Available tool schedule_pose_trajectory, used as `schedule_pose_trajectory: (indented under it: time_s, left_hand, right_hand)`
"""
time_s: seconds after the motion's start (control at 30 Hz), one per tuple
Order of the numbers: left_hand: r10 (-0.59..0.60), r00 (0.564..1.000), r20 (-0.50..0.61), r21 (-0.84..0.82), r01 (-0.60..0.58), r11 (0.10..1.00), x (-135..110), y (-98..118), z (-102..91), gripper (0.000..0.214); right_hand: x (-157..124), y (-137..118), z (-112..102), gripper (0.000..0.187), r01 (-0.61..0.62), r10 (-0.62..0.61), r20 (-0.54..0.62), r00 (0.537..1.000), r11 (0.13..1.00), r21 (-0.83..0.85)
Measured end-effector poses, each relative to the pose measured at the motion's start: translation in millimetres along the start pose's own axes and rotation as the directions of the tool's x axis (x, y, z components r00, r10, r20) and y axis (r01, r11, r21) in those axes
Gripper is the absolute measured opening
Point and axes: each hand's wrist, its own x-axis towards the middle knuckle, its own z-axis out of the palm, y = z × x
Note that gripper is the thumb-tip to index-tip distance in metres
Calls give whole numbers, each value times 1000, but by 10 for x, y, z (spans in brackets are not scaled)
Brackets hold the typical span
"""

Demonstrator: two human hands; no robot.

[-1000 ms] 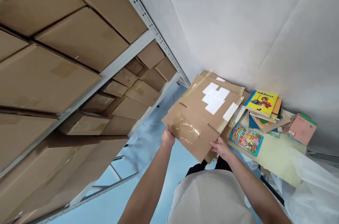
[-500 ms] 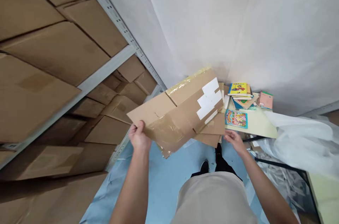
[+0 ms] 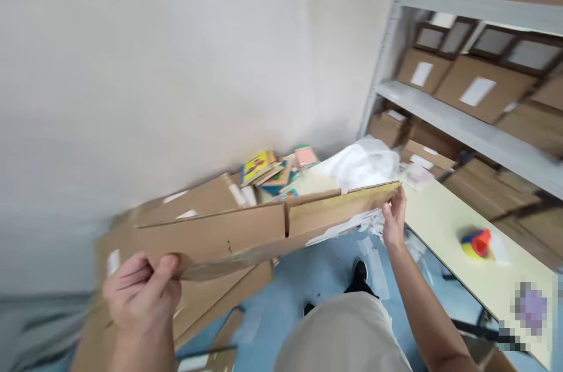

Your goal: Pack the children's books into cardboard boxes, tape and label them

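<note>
I hold a flattened brown cardboard box (image 3: 246,234) stretched between both hands, seen nearly edge-on. My left hand (image 3: 141,296) grips its near left end, fingers wrapped round the edge. My right hand (image 3: 394,219) pinches its far right corner, above the pale yellow table (image 3: 444,225). More flattened cardboard (image 3: 189,205) lies stacked below and behind it on the left.
A pile of colourful books (image 3: 272,169) and white plastic wrap (image 3: 358,163) lie on the table by the white wall. A red, yellow and blue object (image 3: 475,242) sits further right. Grey metal shelving (image 3: 461,119) with cardboard boxes stands at the right. Blue floor shows below.
The view has swung round to the right, so the shelving now stands on the right. The box has been lifted off the stack and turned flat; my right hand has taken its far end.
</note>
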Motion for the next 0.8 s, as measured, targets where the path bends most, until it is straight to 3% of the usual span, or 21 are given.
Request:
schedule_pose_trajectory:
  time_s: [0.07, 0.17, 0.27, 0.4, 0.47, 0.53, 0.67, 0.73, 0.8]
  left_hand:
    - [-4, 985, 170, -65, 15, 998, -135, -18, 583, 48]
    - [-78, 916, 394, -73, 116, 991, -467, -21, 1468, 42]
    - [-58, 790, 610, -30, 96, 995, -859, -74, 2319, 46]
    - [53, 643, 764, 5, -88, 996, -1359, -217, 3343, 54]
    - [63, 593, 802, 22, -134, 991, -1585, -279, 3781, 53]
    - [53, 554, 831, 1, -98, 995, -1785, -321, 4160, 56]
    - [65, 568, 821, -93, 20, 995, -2081, -364, 4746, 70]
    - [72, 577, 813, -115, 38, 993, -2187, -380, 4964, 74]
    - [67, 560, 826, -112, 46, 993, -2286, -393, 5145, 76]
  right_hand:
    - [133, 45, -467, 90, -5, 8, -157, 988, 1000, 16]
    - [319, 128, -1285, 74, -93, 104, -374, 921, 995, 48]
    - [502, 185, -2063, 49, -113, 153, -505, 849, 988, 109]
    - [828, 155, -2832, 37, -4, 96, -587, 804, 988, 157]
    - [1025, 102, -3096, 37, 13, 75, -589, 805, 989, 144]
    - [1225, 48, -3294, 36, 18, 53, -579, 814, 993, 115]
    - [1550, 3, -3530, 33, 51, 0, -582, 813, 996, 71]
    - [1650, 25, -3582, 33, 36, -2, -566, 825, 998, 50]
    - [1703, 67, -3594, 34, 7, 10, -547, 837, 1000, 30]
